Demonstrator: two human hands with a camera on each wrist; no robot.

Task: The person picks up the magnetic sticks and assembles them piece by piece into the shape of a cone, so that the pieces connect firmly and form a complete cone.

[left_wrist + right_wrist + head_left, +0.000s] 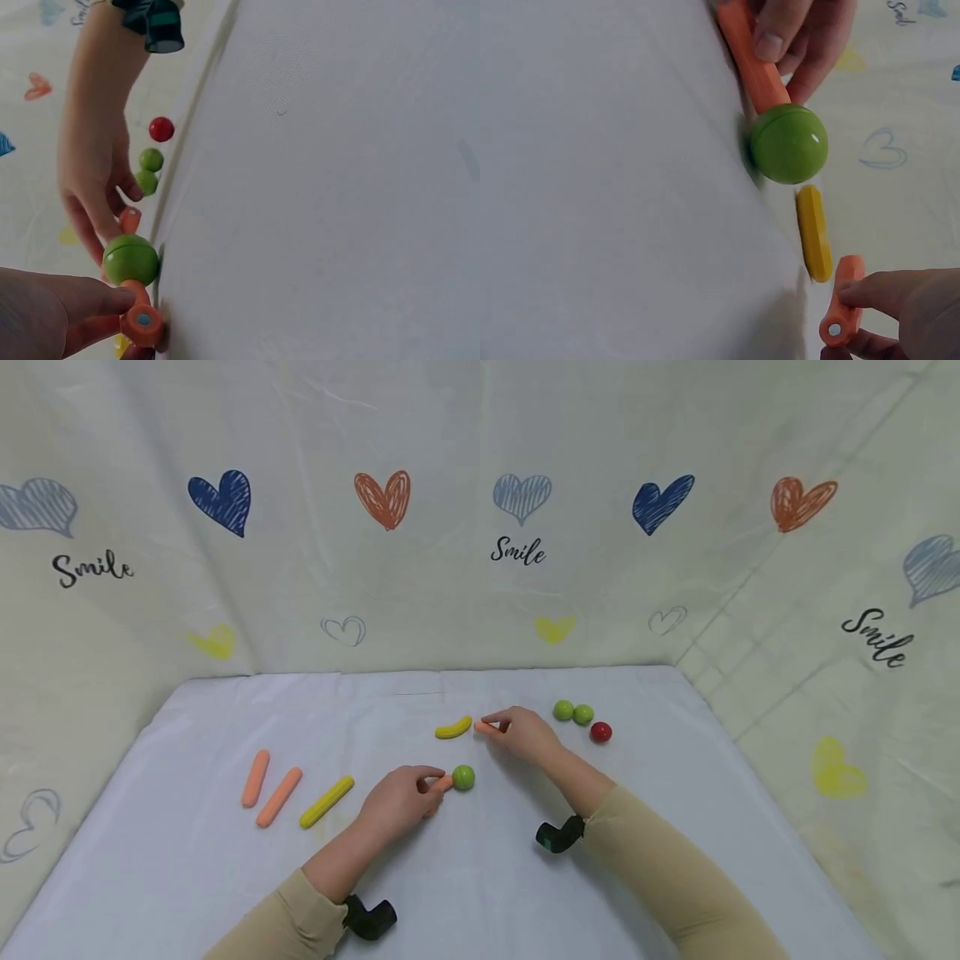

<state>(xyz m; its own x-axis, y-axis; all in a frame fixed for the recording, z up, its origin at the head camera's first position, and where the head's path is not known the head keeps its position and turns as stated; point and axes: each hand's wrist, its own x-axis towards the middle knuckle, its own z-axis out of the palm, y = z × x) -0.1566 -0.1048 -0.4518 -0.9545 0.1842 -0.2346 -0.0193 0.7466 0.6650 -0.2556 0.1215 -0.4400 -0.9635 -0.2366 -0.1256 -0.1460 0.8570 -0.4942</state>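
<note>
My left hand (397, 802) pinches an orange stick (759, 84) between thumb and fingers, low over the white cloth. The far end of that stick meets a green ball (789, 144). Farther back, my right hand (527, 739) pinches a short, curved orange stick (850, 267) with a pale round inset at one end, seen in the right wrist view. Just left of this piece in the head view lies a curved yellow stick (453, 727). In the left wrist view the green ball partly covers the right hand's fingers.
Two straight orange sticks (256, 778) and a straight yellow stick (327, 802) lie on the left of the table (150, 860). Toward the back right sit two green balls (563, 710) and a red ball (601, 732). A printed cloth wall (450, 593) rises behind the table.
</note>
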